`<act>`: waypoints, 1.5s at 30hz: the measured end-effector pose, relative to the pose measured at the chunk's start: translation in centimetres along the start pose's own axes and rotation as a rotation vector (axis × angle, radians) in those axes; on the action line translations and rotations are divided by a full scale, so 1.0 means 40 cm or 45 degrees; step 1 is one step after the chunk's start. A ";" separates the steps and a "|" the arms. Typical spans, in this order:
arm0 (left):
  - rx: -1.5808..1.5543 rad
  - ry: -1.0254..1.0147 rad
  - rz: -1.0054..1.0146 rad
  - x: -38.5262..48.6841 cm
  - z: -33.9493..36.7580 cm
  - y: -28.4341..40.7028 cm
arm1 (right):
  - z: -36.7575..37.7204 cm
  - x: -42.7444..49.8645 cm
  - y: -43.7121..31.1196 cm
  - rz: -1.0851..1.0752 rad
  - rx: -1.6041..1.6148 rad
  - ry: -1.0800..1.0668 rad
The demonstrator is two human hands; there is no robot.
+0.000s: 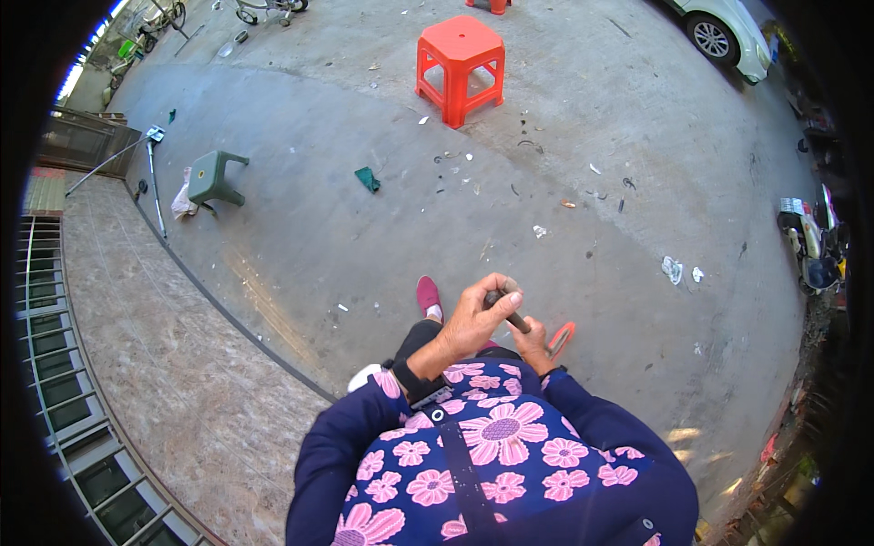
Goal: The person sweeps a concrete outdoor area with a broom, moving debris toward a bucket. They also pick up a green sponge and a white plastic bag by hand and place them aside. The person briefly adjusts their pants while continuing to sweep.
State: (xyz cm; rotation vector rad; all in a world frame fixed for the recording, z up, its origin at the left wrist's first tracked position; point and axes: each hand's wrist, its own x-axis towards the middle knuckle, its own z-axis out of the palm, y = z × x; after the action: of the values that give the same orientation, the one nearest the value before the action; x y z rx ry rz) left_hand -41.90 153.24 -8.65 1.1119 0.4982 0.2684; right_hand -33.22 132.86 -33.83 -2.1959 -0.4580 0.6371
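Out in front of my body, my left hand (481,315) is closed around the upper end of a dark rod-like handle (517,322). Lower and to the right, my right hand (534,345) grips the same handle near its other end. Beside the right hand, a red-orange loop-shaped piece (562,340) sticks out; whether it is part of the held thing I cannot tell. A dark strap is round my left wrist.
A red plastic stool (461,42) stands ahead, a green stool (205,179) at the left by a long-handled mop (156,177). Litter lies on the concrete. A tiled wall (177,341) runs along the left; a parked car (734,34) and scooter (812,249) are at the right.
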 end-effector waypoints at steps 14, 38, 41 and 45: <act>0.526 -0.541 0.446 0.198 -0.168 0.308 | 0.203 0.334 -0.472 -0.371 0.693 0.368; 0.730 0.285 0.478 0.400 -0.244 0.420 | 0.441 0.636 -0.714 -0.875 0.103 -1.184; 0.580 0.333 0.477 0.497 -0.184 0.410 | 0.334 0.773 -0.667 -0.928 0.046 -1.098; 0.443 0.268 0.537 0.630 -0.108 0.372 | 0.158 0.936 -0.586 -0.827 -0.128 -0.996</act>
State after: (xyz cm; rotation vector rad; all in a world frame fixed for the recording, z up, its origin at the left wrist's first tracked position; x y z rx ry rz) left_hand -21.87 174.24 -2.97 1.5368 0.5043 0.6924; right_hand -9.26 170.34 -30.23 -1.6460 -1.5457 1.0868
